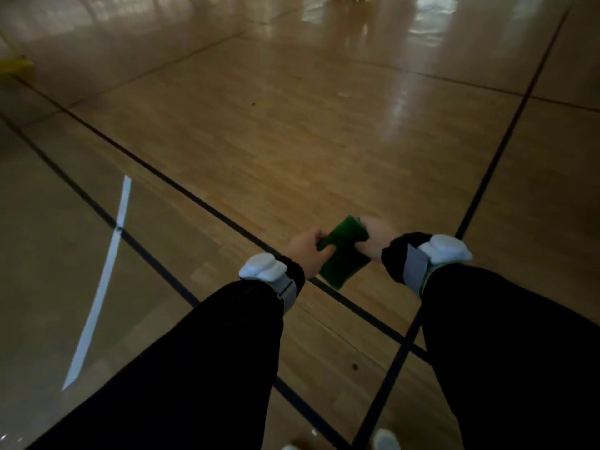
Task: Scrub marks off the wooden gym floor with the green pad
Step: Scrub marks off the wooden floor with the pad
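A: Item one, green pad point(343, 254)?
B: Held above the wooden floor point(292, 141), between both hands. Left hand point(308, 251): fingers curled round the pad's left edge, thumb across its face. Right hand point(373, 238): fingers closed on the pad's right edge; fingertips mostly hidden behind it.
A: Floor markings?
B: Black lines point(194, 199) crossing beneath the pad and fingers; a white stripe point(107, 271) well left of the left fingers.
A: Other entries?
B: Black sleeves, white wrist devices point(263, 266) on grey straps, a yellow object point(14, 64) far left, blurred.
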The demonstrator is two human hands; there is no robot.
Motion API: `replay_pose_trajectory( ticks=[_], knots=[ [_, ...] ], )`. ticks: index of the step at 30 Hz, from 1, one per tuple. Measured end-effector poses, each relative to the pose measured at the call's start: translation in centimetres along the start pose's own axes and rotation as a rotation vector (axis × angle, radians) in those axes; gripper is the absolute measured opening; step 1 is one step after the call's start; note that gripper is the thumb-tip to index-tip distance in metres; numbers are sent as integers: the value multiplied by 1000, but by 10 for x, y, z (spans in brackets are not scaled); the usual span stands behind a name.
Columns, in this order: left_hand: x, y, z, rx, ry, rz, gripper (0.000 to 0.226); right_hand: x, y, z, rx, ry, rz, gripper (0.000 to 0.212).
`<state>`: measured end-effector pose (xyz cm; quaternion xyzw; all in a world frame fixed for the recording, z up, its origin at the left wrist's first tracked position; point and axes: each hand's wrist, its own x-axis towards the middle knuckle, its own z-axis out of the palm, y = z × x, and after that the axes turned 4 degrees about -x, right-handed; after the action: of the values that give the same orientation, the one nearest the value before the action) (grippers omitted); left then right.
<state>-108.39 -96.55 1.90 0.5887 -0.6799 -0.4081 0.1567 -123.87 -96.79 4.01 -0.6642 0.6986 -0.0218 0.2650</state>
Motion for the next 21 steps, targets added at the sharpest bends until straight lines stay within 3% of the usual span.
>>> replay_pose_trajectory(
  ticks=[6, 21],
  knots=[
    [70, -49, 93, 21, -58, -45, 26, 54, 83, 71, 23, -33, 66, 27],
    [200, -305, 399, -21, -223, -195, 28, 206, 313, 405, 99, -194, 164, 29]
  ],
)
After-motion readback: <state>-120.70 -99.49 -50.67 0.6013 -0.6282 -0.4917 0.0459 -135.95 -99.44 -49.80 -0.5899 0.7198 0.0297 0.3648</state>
